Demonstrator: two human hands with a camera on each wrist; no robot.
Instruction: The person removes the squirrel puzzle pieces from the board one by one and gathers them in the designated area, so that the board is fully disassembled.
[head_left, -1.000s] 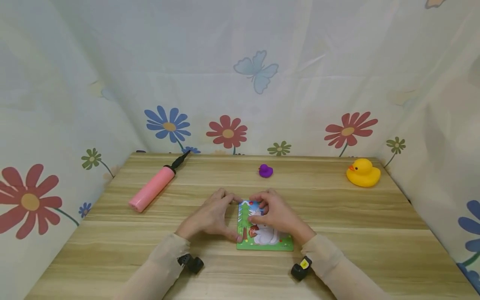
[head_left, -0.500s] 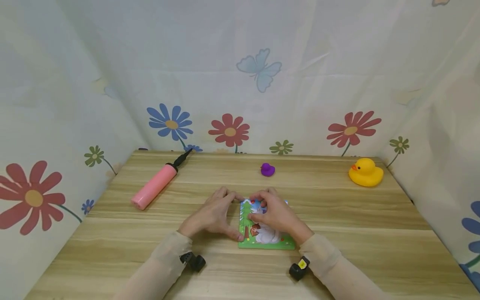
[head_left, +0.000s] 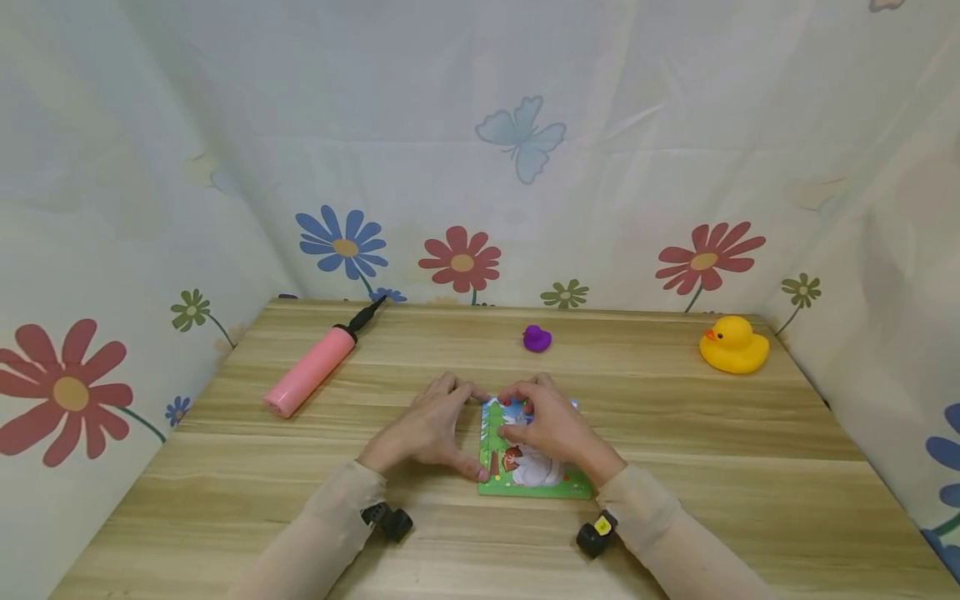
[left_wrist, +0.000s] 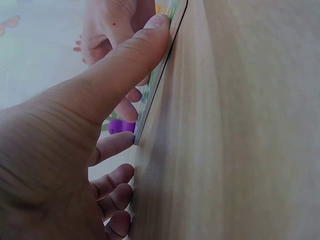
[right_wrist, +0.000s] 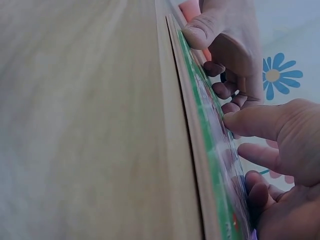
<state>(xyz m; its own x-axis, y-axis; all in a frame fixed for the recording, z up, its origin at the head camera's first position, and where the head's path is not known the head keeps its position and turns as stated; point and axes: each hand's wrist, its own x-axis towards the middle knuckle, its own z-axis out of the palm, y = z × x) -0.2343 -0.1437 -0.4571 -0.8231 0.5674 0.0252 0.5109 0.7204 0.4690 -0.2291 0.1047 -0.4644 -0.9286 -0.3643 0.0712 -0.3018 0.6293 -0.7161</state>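
A flat picture puzzle [head_left: 536,479] with a green border and a white animal lies on the table in the head view. My left hand [head_left: 431,425] spans its left edge, thumb at the near corner and index finger at the far corner, holding it. In the left wrist view the puzzle's edge [left_wrist: 156,75] runs beneath the left thumb [left_wrist: 135,55]. Bent over the upper part of the picture is my right hand [head_left: 551,421]. Its thumb [right_wrist: 250,120] and fingertips touch the puzzle's surface [right_wrist: 212,135]; whether they pinch a single piece is hidden.
A pink hand pump [head_left: 313,369] with a black nozzle lies at the back left of the wooden table [head_left: 480,550]. Beyond the puzzle sits a small purple duck [head_left: 537,339]. A larger yellow duck [head_left: 735,346] stands near the right edge. Flowered cloth [head_left: 405,150] surrounds the table's back and sides.
The whole head view has shifted slightly, so everything appears a little farther right. Both hands keep nearly the same place on the puzzle.
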